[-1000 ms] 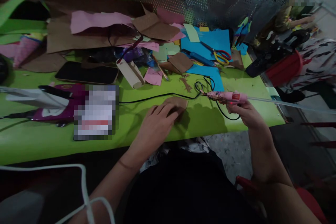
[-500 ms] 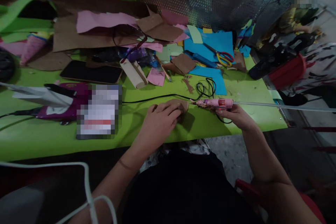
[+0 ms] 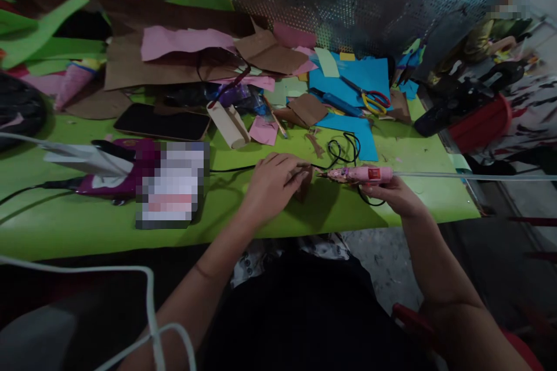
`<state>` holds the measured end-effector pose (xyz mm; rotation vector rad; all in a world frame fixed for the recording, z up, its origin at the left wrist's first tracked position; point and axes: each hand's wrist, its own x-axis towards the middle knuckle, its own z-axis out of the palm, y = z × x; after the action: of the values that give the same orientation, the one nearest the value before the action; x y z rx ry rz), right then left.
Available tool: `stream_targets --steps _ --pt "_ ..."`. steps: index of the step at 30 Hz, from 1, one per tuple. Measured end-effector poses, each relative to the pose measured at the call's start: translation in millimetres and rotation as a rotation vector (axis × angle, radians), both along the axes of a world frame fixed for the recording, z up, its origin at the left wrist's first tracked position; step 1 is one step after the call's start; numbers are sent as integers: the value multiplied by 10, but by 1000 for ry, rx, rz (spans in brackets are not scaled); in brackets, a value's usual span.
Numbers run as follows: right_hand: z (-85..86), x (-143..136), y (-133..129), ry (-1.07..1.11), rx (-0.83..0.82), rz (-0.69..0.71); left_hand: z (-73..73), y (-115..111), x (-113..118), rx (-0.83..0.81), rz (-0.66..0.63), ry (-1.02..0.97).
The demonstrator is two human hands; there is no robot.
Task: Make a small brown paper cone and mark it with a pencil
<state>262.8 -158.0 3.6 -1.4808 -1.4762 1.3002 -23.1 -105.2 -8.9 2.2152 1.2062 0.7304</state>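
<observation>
My right hand is closed round a pink hot glue gun, with a long clear glue stick running out of its back end to the right. Its dark nozzle points left, close to a small brown piece that looks like felt or paper. That piece is pinched in my left hand, whose fingers partly cover it. Whether nozzle and piece touch I cannot tell. Behind the glue gun, a black cord lies looped on the green tabletop.
Scissors, a blue cutter, a pencil and a cream roll lie behind my hands among coloured scraps. To the left are a dark phone, a purple device and a blurred-out screen. A person sits at far right.
My left hand has shifted and tilted the brown piece more upright beside the nozzle. The glue gun stays nearly in place. The whole view has moved slightly.
</observation>
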Motion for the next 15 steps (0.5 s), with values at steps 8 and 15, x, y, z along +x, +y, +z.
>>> stream_targets --steps 8,15 --pt "10 16 -20 6 -58 -28 35 56 105 -143 -53 -260" --pt "24 -7 -29 21 -57 -19 47 50 124 -70 7 -254"
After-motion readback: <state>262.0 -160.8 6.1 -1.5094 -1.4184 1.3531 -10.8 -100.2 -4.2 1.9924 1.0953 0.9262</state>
